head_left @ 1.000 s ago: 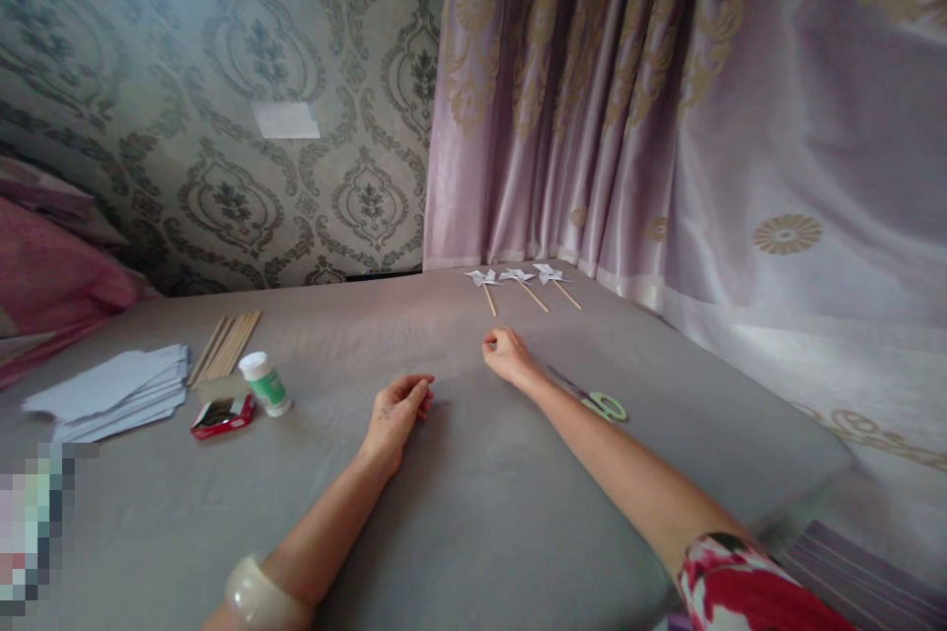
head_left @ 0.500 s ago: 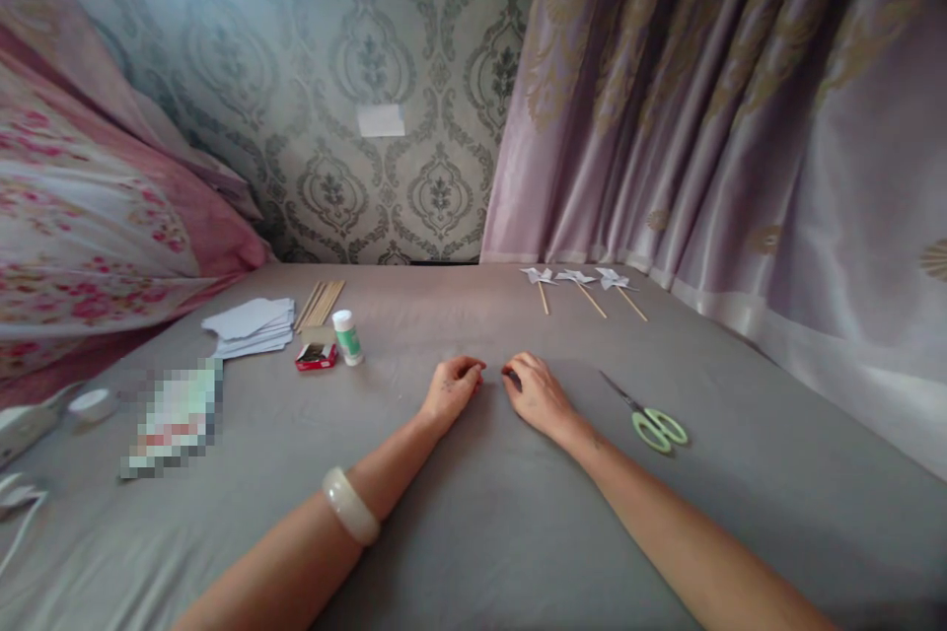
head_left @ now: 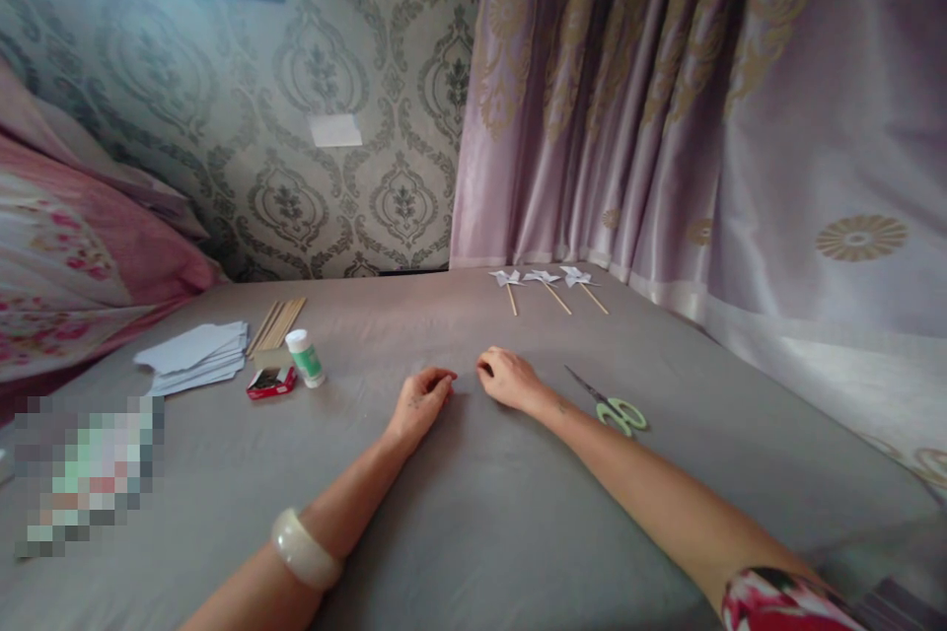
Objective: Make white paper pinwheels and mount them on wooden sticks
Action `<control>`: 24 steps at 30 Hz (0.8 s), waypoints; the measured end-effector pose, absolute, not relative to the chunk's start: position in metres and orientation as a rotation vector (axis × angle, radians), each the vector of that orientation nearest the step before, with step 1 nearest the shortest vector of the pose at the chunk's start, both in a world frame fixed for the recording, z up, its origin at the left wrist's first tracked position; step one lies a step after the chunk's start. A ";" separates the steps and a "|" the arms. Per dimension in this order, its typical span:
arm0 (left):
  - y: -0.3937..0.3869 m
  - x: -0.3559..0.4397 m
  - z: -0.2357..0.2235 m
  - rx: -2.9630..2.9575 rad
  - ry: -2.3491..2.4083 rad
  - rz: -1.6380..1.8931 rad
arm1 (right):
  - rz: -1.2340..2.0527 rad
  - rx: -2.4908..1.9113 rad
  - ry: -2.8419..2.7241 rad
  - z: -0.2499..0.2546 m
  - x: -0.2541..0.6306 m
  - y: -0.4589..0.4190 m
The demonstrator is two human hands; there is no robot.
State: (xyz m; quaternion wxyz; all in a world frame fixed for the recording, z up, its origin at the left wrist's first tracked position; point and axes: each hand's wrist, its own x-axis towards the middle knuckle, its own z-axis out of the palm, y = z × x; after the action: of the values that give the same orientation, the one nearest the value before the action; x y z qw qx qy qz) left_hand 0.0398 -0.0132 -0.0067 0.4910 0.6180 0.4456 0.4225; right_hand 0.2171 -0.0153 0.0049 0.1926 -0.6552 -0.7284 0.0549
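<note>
My left hand rests on the grey sheet, fingers curled in and thumb against them, with nothing seen in it. A pale bangle is on that forearm. Just right of it, a small gap away, my right hand lies with its fingers loosely closed, nothing showing in them. Nearest to the right hand are scissors with light green handles, lying on the sheet with their points away from me. A glue stick with a green label stands upright, left of and beyond my left hand.
Left of the glue stick lies a small red box with dark contents. Wooden sticks and a stack of white paper are behind it. Three paper pinwheels on sticks lie at the back, near the curtain. A blurred-out packet lies left.
The view has turned to the right, so everything sits further left in the picture. Both hands keep nearly the same pose and place on the sheet. A flowered sleeve now shows at my right arm.
</note>
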 end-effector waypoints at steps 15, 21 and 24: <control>-0.012 0.040 -0.001 1.495 1.133 0.933 | 0.176 -2.411 -1.218 0.008 0.291 0.102; -0.012 0.041 -0.003 1.497 1.146 0.920 | 0.187 -2.417 -1.182 0.006 0.292 0.116; -0.012 0.041 -0.003 1.500 1.148 0.910 | 0.189 -2.419 -1.181 0.006 0.293 0.118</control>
State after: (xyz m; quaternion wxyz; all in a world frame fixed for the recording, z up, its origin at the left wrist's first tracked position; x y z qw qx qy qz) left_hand 0.0407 -0.0120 -0.0034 0.4990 0.6199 0.4746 0.3763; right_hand 0.2927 0.1177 0.0058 0.2195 -0.8746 -0.4269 0.0683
